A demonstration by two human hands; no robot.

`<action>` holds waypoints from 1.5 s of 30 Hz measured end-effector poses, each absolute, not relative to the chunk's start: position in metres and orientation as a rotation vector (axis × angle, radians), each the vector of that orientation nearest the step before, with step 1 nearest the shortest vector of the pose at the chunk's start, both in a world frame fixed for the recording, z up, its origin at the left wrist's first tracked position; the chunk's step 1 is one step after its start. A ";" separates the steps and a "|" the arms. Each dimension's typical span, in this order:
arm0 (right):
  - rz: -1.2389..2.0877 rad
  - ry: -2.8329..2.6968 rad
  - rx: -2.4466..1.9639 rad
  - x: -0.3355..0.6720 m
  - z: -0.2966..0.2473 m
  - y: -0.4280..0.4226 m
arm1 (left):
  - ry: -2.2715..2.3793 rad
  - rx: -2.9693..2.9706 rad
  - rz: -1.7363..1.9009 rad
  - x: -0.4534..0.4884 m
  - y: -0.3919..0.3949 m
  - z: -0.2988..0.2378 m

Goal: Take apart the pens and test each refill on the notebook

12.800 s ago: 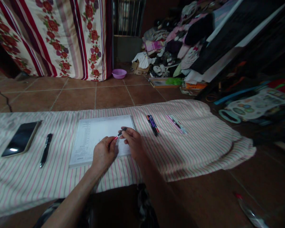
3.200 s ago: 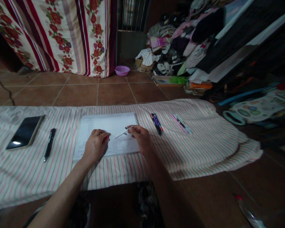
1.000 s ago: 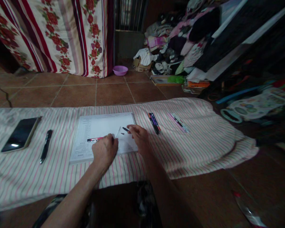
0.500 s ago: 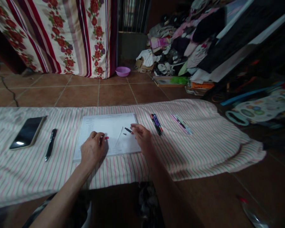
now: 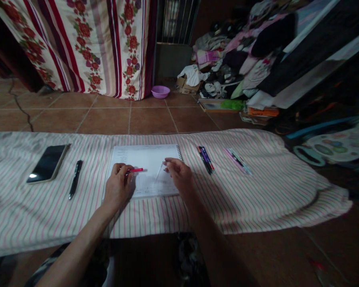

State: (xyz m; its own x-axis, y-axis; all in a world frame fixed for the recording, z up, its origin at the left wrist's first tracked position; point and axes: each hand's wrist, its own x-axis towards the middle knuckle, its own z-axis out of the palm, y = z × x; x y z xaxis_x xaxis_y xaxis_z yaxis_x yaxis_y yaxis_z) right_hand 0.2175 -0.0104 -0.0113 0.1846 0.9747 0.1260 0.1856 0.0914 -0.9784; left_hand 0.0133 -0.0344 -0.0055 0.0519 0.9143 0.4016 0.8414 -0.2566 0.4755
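My left hand (image 5: 119, 185) rests over the left part of an open spiral notebook (image 5: 146, 153), its fingers closed on a red pen (image 5: 137, 170) that points to the right. My right hand (image 5: 179, 174) is above the notebook's right side with thumb and forefinger pinched together. Right at those fingertips is the upper end of a thin, clear pen refill (image 5: 159, 172), slanting across the page. Whether the fingers grip it or only touch it is unclear. A small dark piece (image 5: 166, 170) shows beneath the right fingers.
Everything lies on a striped cloth (image 5: 149, 219). To the left are a smartphone (image 5: 48, 163) and a black pen (image 5: 75, 180). Dark pens (image 5: 206, 159) and pastel pens (image 5: 238, 161) lie to the right. Beyond are a purple basin (image 5: 160, 92), a floral curtain (image 5: 101, 48) and heaped clothes (image 5: 227, 59).
More of the red pen now sticks out of my left hand. My right fingertips have moved to the refill's upper end, and the black pen part seen there before is hidden. The view has shifted slightly.
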 end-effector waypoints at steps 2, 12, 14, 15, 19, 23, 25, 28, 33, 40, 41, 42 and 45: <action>0.923 -1.269 -1.307 0.214 -0.005 -0.014 | 1.686 2.137 1.142 0.013 -0.036 -0.003; 1.032 -1.501 -1.142 0.182 0.014 -0.036 | 1.449 1.876 1.376 0.025 -0.054 0.006; 1.014 -1.553 -1.127 0.177 0.015 -0.038 | 1.451 1.885 1.415 0.026 -0.056 0.009; 1.010 -1.571 -1.124 0.174 0.015 -0.039 | 1.453 1.907 1.434 0.026 -0.058 0.010; 1.144 -1.559 -1.051 0.166 0.016 -0.040 | 1.450 2.043 1.523 0.028 -0.062 0.014; 1.263 -1.497 -0.964 0.159 0.014 -0.038 | 1.431 2.136 1.634 0.030 -0.065 0.019; 1.293 -1.491 -0.945 0.156 0.013 -0.036 | 1.406 2.147 1.681 0.030 -0.065 0.021; 1.381 -1.468 -0.883 0.154 0.012 -0.035 | 1.361 2.194 1.731 0.029 -0.066 0.023; 1.430 -1.479 -0.832 0.151 0.015 -0.035 | 1.345 2.223 1.711 0.026 -0.067 0.022; 1.488 -1.494 -0.836 0.151 0.017 -0.035 | 1.376 2.196 1.678 0.022 -0.067 0.016; 1.492 -1.495 -0.830 0.151 0.018 -0.035 | 1.379 2.195 1.668 0.021 -0.067 0.015; 1.494 -1.494 -0.820 0.151 0.018 -0.035 | 1.381 2.192 1.659 0.021 -0.067 0.014; 1.494 -1.490 -0.793 0.151 0.020 -0.036 | 1.378 2.186 1.649 0.020 -0.067 0.013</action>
State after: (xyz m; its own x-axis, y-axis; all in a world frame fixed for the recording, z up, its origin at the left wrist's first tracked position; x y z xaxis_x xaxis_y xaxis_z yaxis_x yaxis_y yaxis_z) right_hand 0.1514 -0.0356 0.0202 -0.4297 0.8932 0.1321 -0.1344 0.0814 -0.9876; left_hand 0.0201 -0.0668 0.0130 0.0184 0.6812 0.7319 0.5991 -0.5936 0.5374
